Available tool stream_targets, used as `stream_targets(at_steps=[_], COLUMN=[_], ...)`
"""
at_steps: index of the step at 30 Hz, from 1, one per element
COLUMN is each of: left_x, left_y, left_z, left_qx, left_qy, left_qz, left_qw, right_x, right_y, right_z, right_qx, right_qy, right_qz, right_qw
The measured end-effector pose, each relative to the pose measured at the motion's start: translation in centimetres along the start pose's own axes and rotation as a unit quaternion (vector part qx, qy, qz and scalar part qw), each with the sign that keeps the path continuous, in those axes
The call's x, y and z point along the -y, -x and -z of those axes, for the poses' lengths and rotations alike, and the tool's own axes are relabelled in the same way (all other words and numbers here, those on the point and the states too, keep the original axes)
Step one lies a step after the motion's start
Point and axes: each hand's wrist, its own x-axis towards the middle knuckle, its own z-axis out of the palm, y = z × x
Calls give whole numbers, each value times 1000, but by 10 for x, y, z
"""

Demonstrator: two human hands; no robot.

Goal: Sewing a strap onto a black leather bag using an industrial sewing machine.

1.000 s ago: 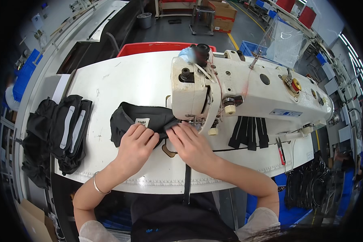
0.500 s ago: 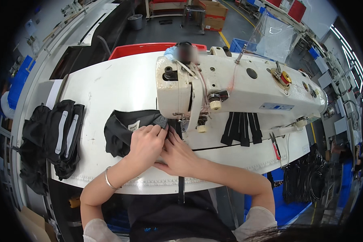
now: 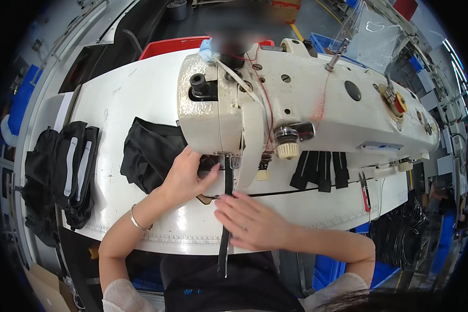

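My left hand (image 3: 184, 174) lies at the near edge of a dark fabric piece (image 3: 148, 156), thumb spread from the fingers; the fingertips are partly hidden by the head of a white sewing machine (image 3: 213, 114). From under the presser foot (image 3: 234, 161) a narrow black strip (image 3: 224, 249) with a light edge runs toward me and hangs over the table's front edge. My right hand (image 3: 252, 221) is slightly blurred, its fingers stretched out across the strip just in front of the needle area. Whether it pinches the strip does not show.
Folded black pieces with grey stripes (image 3: 78, 171) lie at the table's left. Several short black strips (image 3: 320, 171) sit beneath the machine arm, with red-handled snips (image 3: 365, 192) to their right. Behind the table stands a red bin (image 3: 171, 47). Black cords (image 3: 398, 229) hang at right.
My hands, together on the fabric before, have come apart; the right moved nearer me onto the strip. The fabric's label and grey patch are out of sight. The view has shifted closer to the machine.
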Motion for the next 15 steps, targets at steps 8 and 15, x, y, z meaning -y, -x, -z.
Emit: stream_targets(at_steps=[8, 15], left_x=[26, 29], left_y=[24, 22], left_z=[-5, -3], left_qx=[-11, -55], left_qy=[-204, -232], left_qz=[-95, -195], left_qw=[974, 951], right_x=[-59, -47], right_y=[-14, -24], right_z=[-26, -41], right_qx=[-68, -147], right_qy=[112, -47], right_qz=[-19, -120], right_qw=[991, 981])
